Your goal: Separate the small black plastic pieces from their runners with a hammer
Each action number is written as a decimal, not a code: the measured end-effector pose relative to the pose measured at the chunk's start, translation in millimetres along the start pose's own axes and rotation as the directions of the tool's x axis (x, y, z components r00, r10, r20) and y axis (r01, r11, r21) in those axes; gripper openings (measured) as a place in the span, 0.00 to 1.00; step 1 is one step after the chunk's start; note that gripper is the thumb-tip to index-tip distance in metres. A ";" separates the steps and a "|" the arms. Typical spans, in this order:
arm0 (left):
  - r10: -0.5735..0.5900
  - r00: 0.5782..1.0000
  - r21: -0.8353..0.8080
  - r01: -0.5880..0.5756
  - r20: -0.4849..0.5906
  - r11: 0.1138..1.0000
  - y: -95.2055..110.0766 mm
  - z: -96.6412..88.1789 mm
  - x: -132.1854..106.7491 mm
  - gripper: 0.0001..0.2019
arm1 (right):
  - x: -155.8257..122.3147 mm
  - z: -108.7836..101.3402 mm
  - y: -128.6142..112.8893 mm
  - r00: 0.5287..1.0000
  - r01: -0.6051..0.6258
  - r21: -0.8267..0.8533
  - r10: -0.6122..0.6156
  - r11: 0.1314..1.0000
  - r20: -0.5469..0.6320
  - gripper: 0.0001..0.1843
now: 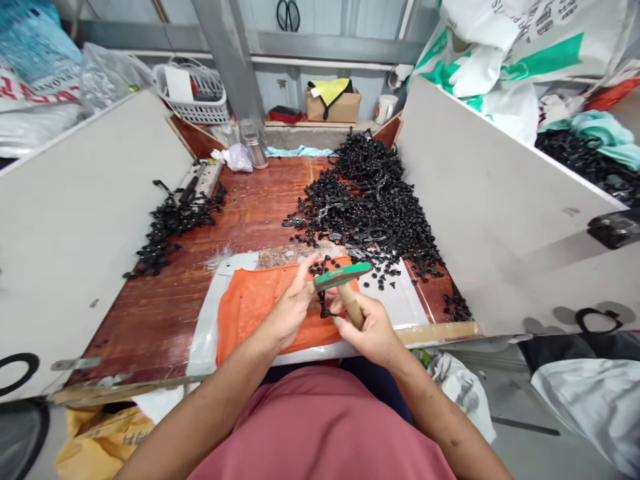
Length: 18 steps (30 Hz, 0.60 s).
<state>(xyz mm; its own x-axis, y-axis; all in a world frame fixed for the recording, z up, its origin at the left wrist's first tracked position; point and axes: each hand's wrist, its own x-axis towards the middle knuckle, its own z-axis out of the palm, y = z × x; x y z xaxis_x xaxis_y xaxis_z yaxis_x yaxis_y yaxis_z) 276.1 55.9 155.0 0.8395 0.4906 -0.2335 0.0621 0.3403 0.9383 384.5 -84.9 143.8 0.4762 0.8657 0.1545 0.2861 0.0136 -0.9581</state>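
My right hand point(371, 328) is closed around the wooden handle of a hammer point(343, 275) with a green head. The hammer head lies in front of the fingers of my left hand point(295, 307), hiding some of them. Between my hands is a thin black plastic part point(325, 304), gripped by my left fingers; my right thumb is close to its lower end. Beneath both hands an orange cloth point(245, 313) is spread over the board. Small loose black pieces point(383, 280) lie just right of the cloth.
A big heap of black plastic parts point(370, 193) covers the back right of the red-brown table point(250, 213). A smaller pile point(167, 230) lies at left. Pale panels point(85, 227) wall both sides. A basket point(193, 93), glass bottle point(254, 143) and mug point(385, 109) stand behind.
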 end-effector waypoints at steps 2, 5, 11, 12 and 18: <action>0.021 1.000 0.044 -0.022 0.019 0.999 -0.1 -3.7 -1.8 0.28 | -4.9 10.5 -7.9 0.997 -0.024 -0.085 0.030 0.996 0.074 0.07; 0.046 0.999 0.208 -0.045 0.000 0.977 1.5 -22.6 -1.9 0.20 | -13.3 14.1 -15.6 0.985 0.012 -0.169 0.017 0.986 0.174 0.11; 0.224 0.972 0.880 -0.048 -0.067 0.473 7.7 -80.6 18.1 0.15 | -40.2 -11.4 1.0 0.935 -0.108 -0.322 0.206 0.941 0.290 0.17; 0.220 0.975 0.920 -0.053 -0.036 0.388 6.5 -85.7 22.7 0.15 | -44.5 -14.5 6.9 0.931 -0.130 -0.359 0.239 0.924 0.278 0.17; 0.152 0.986 0.992 0.045 -0.063 0.117 -5.8 -85.6 45.4 0.17 | -56.6 -13.5 31.9 0.952 -0.110 -0.377 0.207 0.919 0.227 0.28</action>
<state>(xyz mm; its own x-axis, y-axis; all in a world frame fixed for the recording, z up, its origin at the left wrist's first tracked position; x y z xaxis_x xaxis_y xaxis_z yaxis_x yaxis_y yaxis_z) 267.6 144.9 117.1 0.8035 0.5862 -0.1039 0.5808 -0.7337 0.3526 377.9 -140.3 107.8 0.3235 0.9402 -0.1065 0.5243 -0.2718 -0.8070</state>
